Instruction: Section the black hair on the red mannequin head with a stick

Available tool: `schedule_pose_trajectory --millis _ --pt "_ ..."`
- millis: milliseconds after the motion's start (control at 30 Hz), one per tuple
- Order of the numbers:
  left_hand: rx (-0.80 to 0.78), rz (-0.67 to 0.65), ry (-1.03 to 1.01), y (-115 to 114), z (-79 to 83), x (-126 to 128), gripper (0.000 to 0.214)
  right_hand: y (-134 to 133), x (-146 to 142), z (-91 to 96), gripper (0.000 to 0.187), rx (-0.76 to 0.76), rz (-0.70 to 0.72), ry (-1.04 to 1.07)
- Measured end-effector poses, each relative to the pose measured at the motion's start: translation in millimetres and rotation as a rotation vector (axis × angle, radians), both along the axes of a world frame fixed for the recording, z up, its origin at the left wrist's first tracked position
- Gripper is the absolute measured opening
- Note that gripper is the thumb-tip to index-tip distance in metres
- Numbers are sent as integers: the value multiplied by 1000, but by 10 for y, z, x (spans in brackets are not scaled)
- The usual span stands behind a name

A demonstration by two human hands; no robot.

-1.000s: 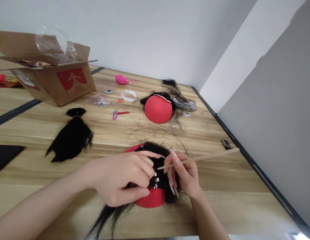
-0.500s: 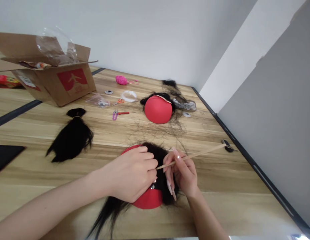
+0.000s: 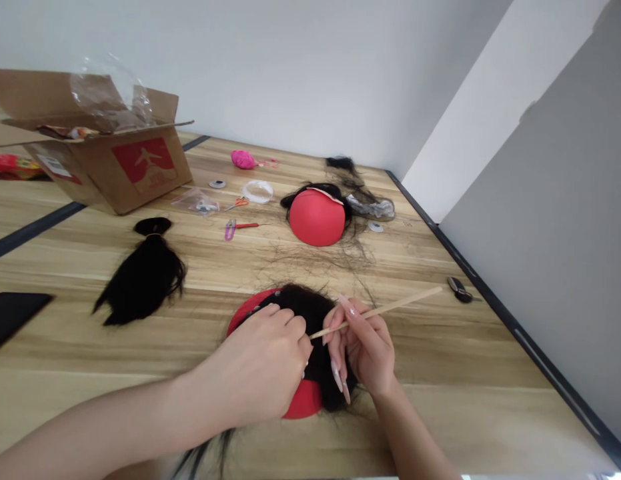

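Note:
In front of me lies a red rounded piece [image 3: 305, 401] covered in part by black hair [image 3: 313, 303], with small pale dots along the hair's edge. My left hand [image 3: 265, 363] rests over its left side, fingers curled and closed; what they pinch is hidden beneath them. A thin wooden stick [image 3: 407, 298], like a chopstick, is gripped between the thumb and fingers of my right hand [image 3: 365, 343]. The stick's narrow tip meets the hair right beside my left fingertips. Long dark strands stick out below my left wrist.
Beyond sits a second red dome [image 3: 317, 219] with hair. At left are a black hair bundle [image 3: 143, 280], a dark flat object [image 3: 17, 317] and an open cardboard box [image 3: 140, 167]. Purple snips [image 3: 231, 230], a pink yarn ball [image 3: 243, 159] and a key fob [image 3: 459, 291] lie about.
My left hand has shifted slightly down and turned, baring more of the red piece's upper left edge. The stick has moved a little left with my right hand.

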State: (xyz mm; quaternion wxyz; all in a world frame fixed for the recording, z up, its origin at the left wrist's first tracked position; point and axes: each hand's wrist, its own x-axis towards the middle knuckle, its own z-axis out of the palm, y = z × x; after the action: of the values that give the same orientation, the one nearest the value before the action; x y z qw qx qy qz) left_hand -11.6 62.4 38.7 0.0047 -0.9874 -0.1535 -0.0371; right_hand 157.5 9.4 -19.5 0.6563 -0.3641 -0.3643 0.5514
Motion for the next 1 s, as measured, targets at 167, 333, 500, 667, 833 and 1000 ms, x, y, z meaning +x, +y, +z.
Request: schedule_pose_trajectory --millis 167,333,500,667,833,1000 --pt "-18 -2 42 7 27 10 11 10 2 13 35 -23 -3 10" --pt "-27 -11 62 32 25 7 9 21 12 10 35 -41 6 24" --pt "-8 -16 39 11 49 -18 7 26 16 -8 36 -32 11 41" --pt "-54 -4 60 9 65 -24 8 26 21 -19 37 -52 18 32" --pt "-60 -3 50 15 59 -32 10 34 26 -13 36 -54 22 41" --pt "-74 -57 45 37 64 -87 12 36 35 0 34 -58 18 51"
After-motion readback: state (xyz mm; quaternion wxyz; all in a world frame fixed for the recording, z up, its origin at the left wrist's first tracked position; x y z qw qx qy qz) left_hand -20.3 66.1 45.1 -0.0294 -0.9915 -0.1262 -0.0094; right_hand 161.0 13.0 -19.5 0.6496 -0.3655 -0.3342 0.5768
